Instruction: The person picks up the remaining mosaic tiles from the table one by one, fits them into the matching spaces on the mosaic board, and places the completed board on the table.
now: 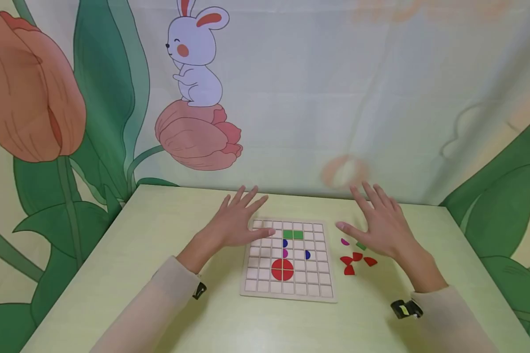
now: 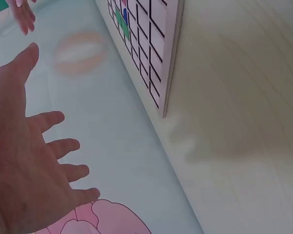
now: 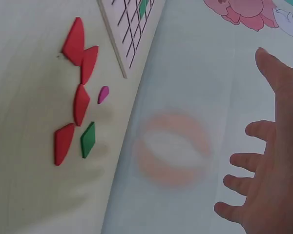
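Note:
A pale square grid board (image 1: pixel 260 288) lies on the table. On it sit two green squares (image 1: pixel 293 235), two blue half-circles (image 1: pixel 307 255), a magenta half-circle (image 1: pixel 284 253) and a red circle (image 1: pixel 282 269) made of quarter pieces. My left hand (image 1: pixel 236 223) hovers over the board's left side, fingers spread, holding nothing. Over the table to the right of the board, my right hand (image 1: pixel 386 225) is raised with fingers spread and nothing in it. Below it lie several loose red quarter-circles (image 3: pixel 81 105), a magenta half-circle (image 3: pixel 103 94) and a green square (image 3: pixel 88 140), partly hidden in the head view.
The light table (image 1: pixel 159 294) ends at the back against a hanging cloth (image 1: pixel 291 98) printed with tulips and a rabbit. Dark wrist devices (image 1: pixel 407 309) show at both sleeves. The loose pieces lie right beside the board's right edge.

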A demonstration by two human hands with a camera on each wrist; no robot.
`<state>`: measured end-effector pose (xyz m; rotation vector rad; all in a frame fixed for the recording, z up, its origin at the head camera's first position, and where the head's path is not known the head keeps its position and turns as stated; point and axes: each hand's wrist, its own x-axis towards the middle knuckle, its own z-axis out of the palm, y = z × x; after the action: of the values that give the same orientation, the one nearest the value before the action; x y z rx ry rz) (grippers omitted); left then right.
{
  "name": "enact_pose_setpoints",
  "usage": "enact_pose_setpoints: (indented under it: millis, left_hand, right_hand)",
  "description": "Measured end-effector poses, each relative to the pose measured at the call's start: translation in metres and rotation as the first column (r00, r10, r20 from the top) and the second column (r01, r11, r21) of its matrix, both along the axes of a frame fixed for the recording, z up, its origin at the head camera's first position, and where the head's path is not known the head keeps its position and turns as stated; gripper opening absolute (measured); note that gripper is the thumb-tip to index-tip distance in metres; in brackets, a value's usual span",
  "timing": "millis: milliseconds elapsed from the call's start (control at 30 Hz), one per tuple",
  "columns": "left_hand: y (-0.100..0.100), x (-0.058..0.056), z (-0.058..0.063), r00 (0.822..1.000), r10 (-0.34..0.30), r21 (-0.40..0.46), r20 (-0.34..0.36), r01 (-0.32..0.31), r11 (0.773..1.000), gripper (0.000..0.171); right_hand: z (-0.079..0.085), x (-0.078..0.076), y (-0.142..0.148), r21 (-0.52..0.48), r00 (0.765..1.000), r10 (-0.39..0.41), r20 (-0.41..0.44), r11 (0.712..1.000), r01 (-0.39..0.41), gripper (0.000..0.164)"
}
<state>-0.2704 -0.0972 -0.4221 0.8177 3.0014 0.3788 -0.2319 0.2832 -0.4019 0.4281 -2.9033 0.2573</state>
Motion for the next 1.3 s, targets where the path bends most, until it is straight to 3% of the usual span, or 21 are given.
enact_pose_setpoints:
  millis: [133,233,333,467,733,1033,1300]
  left_hand:
    - [-0.003,0.008,-0.006,0.997,-0.064,0.034,0.043,0.062,0.997,0.097]
    - [-0.004,0.015,-0.012,0.991,-0.109,0.044,0.077,0.105,0.993,0.101]
    - [-0.004,0.020,-0.019,0.986,-0.141,0.024,0.092,0.139,0.990,0.107]
    - [-0.003,0.024,-0.033,0.980,-0.158,-0.019,0.121,0.161,0.987,0.115]
    - [0.001,0.032,-0.055,0.963,-0.178,-0.122,0.205,0.205,0.971,0.122]
    - [0.000,0.033,-0.054,0.958,-0.163,-0.141,0.237,0.200,0.969,0.122]
    - [0.001,0.034,-0.059,0.955,-0.171,-0.133,0.242,0.208,0.969,0.122]
  right_hand:
    - [-0.008,0.010,0.008,-0.074,1.000,0.024,0.016,0.997,-0.023,0.099]
    - [-0.018,0.020,0.016,-0.182,0.996,0.047,0.081,0.983,-0.032,0.095]
    - [-0.030,0.029,0.026,-0.267,0.987,0.057,0.150,0.963,-0.015,0.093]
    - [-0.047,0.034,0.037,-0.302,0.979,0.040,0.202,0.953,0.023,0.093]
    - [-0.067,0.024,0.051,-0.357,0.961,0.037,0.275,0.932,0.066,0.087]
    - [-0.080,0.004,0.056,-0.372,0.955,0.062,0.290,0.927,0.053,0.056]
    - [-0.089,0.000,0.059,-0.406,0.942,0.040,0.333,0.908,0.105,0.035]
